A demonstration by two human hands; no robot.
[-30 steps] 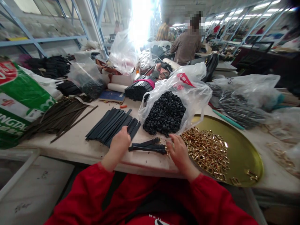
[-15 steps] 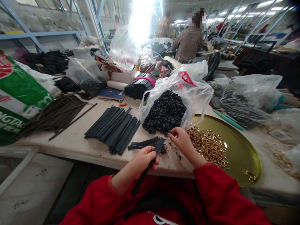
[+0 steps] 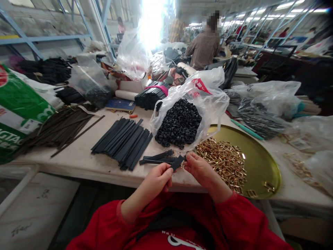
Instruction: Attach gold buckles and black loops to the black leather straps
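My left hand [image 3: 157, 178] is closed around a black strap [image 3: 177, 162] whose end points up toward my right hand [image 3: 200, 168]. My right hand pinches something small at the strap's tip, too small to name. Both hands hover over the near table edge. Just behind them lie a few finished black straps [image 3: 156, 159] with loops on. A pile of flat black straps [image 3: 122, 142] lies to the left. An open plastic bag of black loops [image 3: 179, 123] sits behind, and a gold tray [image 3: 262, 163] with gold buckles [image 3: 223, 161] is at the right.
A green and white sack [image 3: 18, 111] and dark thin strips [image 3: 59, 126] are at the left. Plastic bags [image 3: 262, 104] with dark parts crowd the right and back. A person in a brown top [image 3: 204, 48] sits with their back to me farther off.
My left hand picked a strap from the pile and brought it toward me. My right hand left the table near the buckles, reached the loops and came to the strap's tip.
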